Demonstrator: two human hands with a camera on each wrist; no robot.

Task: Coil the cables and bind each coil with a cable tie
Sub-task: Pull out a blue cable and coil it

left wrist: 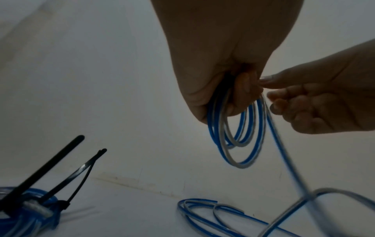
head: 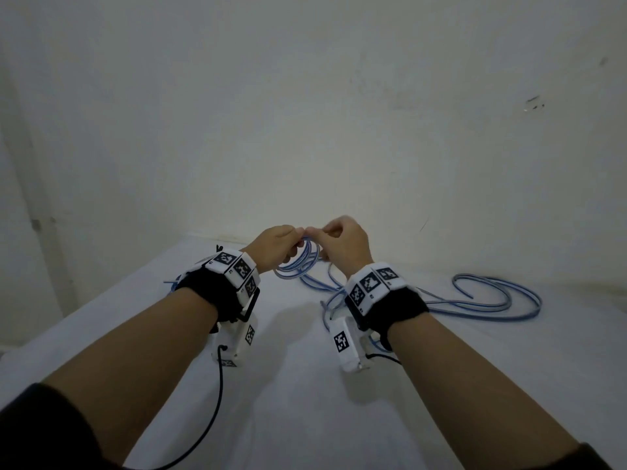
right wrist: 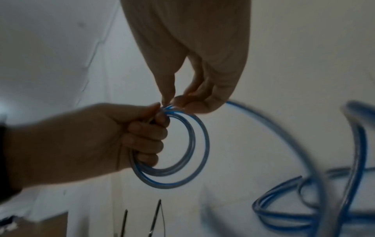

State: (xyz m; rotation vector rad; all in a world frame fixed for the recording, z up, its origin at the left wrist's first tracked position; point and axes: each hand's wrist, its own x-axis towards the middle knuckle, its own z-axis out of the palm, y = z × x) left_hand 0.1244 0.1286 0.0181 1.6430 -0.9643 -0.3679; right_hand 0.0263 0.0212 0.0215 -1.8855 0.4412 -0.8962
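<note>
The left hand (head: 276, 244) has its fingers curled round the top of a small coil (head: 298, 264) of blue-and-grey cable, several loops gathered in the fist and hanging below it, clear of the white table (head: 295, 385). Just beside it, almost touching, the right hand (head: 346, 244) pinches the same cable between thumb and forefinger at the top of the coil; its other fingers are loosely bent.

From that pinch the loose cable (head: 492, 301) drops to the table and trails away to the right in wide, slack bends, its cut end lying among them.

In the left wrist view a finished bundle (left wrist: 30, 210) of the same blue cable lies on the table at the lower left, well apart from the hands, with black cable ties (left wrist: 61, 170) round it, their long tails sticking up at a slant.

Behind the table stands a pale wall (head: 305, 113).
</note>
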